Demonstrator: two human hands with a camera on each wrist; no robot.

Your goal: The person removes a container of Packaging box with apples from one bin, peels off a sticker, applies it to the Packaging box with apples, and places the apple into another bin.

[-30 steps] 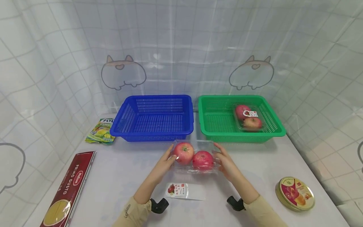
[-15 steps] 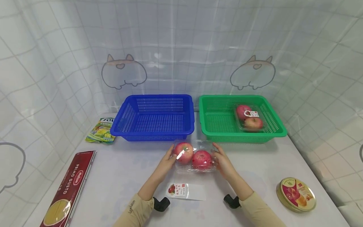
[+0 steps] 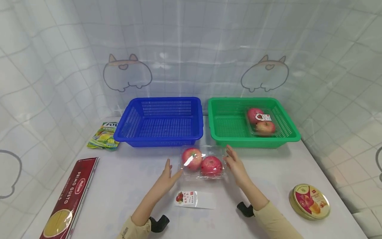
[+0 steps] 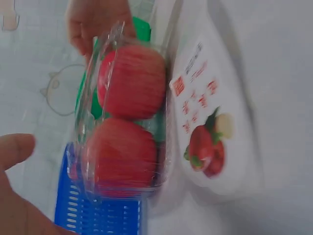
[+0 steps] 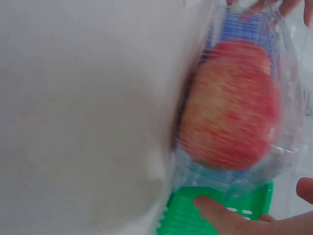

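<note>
A clear plastic clamshell box (image 3: 187, 174) with two red apples (image 3: 192, 159) inside rests on the table, its lid down. My left hand (image 3: 164, 182) is off the box's left end, thumb and fingers spread apart. At the right end is my right hand (image 3: 236, 167); in the right wrist view its thumb and fingers (image 5: 222, 215) are spread, with a small gap to the box. On the table in front of the box lies a label strip (image 3: 191, 199), printed with red apples and red characters, on a pale backing.
Behind the box stand a blue basket (image 3: 158, 143) and a green basket (image 3: 253, 143); the green one holds another labelled apple box (image 3: 262, 122). At left lie a yellow-green packet (image 3: 104, 135) and a red pasta pack (image 3: 70, 199). A round tin (image 3: 309, 201) sits at right.
My left hand has let go of the box and drawn back to the left. My right hand has eased its hold on the right end. The box has barely moved.
</note>
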